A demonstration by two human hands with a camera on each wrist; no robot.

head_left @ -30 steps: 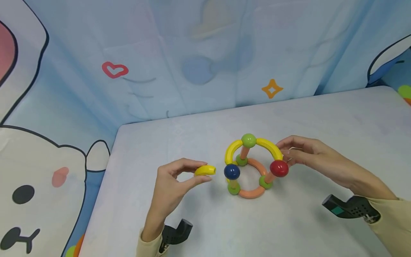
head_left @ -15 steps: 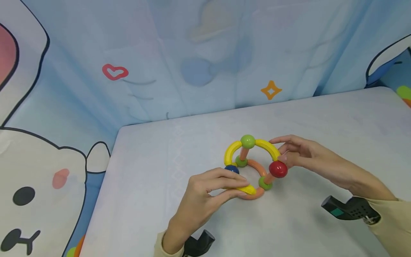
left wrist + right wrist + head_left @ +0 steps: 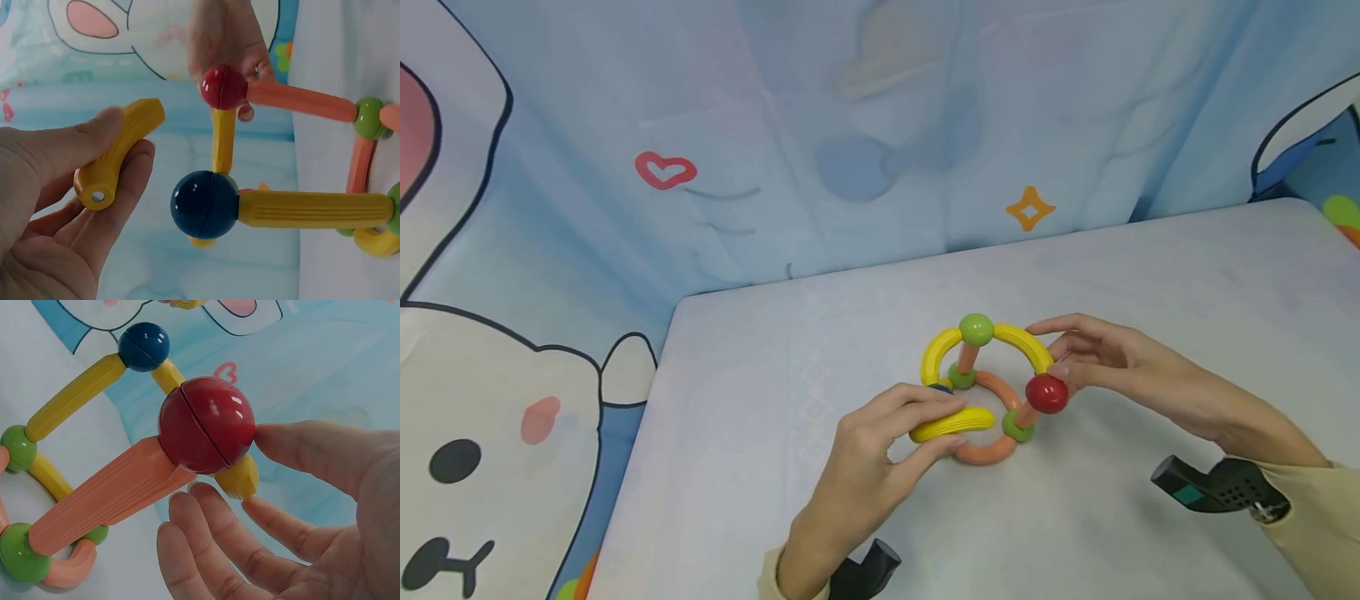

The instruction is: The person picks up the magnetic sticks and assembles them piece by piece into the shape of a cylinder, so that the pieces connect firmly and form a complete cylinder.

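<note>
My left hand (image 3: 868, 471) pinches a loose curved yellow magnetic stick (image 3: 953, 423) between thumb and fingers. A round metal spot shows on its end in the left wrist view. Close beside it stands a ball-and-stick frame (image 3: 988, 453) with a salmon ring below and yellow curved sticks above. Its blue ball (image 3: 205, 205) is mostly hidden by my left hand in the head view. My right hand (image 3: 1123, 367) holds the frame's upper right side. There the thumb touches the red ball (image 3: 209, 425) and the index fingertip touches the yellow stick (image 3: 239, 478) behind it.
The frame stands on a table with a pale cloth (image 3: 760, 400). A blue printed curtain (image 3: 820, 150) hangs along the back edge. Black wrist cameras (image 3: 1217, 487) sit at both cuffs.
My left hand has moved right with the yellow stick to the frame's front, then turned the stick more level. The right hand has shifted its fingers slightly on the frame, which stays in place.
</note>
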